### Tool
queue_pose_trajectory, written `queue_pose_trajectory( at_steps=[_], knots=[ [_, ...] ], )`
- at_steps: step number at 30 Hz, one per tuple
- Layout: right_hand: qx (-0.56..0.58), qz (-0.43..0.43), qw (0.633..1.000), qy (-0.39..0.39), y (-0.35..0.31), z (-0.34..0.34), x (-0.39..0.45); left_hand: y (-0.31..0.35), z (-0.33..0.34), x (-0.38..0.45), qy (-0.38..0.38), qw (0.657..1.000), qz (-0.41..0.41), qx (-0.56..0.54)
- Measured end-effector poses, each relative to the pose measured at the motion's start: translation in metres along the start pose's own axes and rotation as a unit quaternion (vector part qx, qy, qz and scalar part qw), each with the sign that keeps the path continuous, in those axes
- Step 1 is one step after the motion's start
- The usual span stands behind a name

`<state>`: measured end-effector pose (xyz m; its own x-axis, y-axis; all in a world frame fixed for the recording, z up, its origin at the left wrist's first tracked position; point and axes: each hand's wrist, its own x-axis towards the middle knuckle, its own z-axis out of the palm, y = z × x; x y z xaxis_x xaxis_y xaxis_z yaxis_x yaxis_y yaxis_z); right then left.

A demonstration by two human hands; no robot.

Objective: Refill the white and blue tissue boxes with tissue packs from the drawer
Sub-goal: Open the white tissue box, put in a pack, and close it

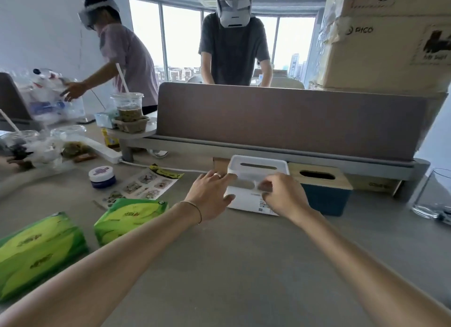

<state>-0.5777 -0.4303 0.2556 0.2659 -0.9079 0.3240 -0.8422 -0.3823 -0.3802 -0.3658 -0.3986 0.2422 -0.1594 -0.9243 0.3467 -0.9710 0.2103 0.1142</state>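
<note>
A white tissue box [257, 170] stands on the desk just under the partition, its slot on top. My left hand [210, 194] holds its left side, thumb on the front. My right hand [284, 194] grips its front right part. To its right stands the blue tissue box [324, 199] with a wooden lid and an oval slot. Two green tissue packs lie on the desk at the left: one [129, 219] nearer the middle, one [36, 253] at the near left edge.
A grey partition [288, 121] backs the desk. A small blue-and-white jar [102, 177], a sticker sheet [144, 187], a power strip [102, 149], drink cups and bags crowd the left. A glass container [432, 197] sits at the right. Two people stand beyond.
</note>
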Motion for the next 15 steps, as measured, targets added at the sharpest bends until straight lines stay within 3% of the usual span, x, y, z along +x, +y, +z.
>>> queue_pose_trajectory(
  at_steps=[6,15],
  knots=[
    [-0.066,-0.036,0.997,-0.014,0.021,0.021,0.003,0.022,0.036,0.034,-0.035,0.998,0.046,0.034],
    [-0.05,-0.079,0.996,-0.009,0.021,0.015,-0.015,0.026,0.032,0.011,0.031,0.997,0.038,0.053]
  ],
)
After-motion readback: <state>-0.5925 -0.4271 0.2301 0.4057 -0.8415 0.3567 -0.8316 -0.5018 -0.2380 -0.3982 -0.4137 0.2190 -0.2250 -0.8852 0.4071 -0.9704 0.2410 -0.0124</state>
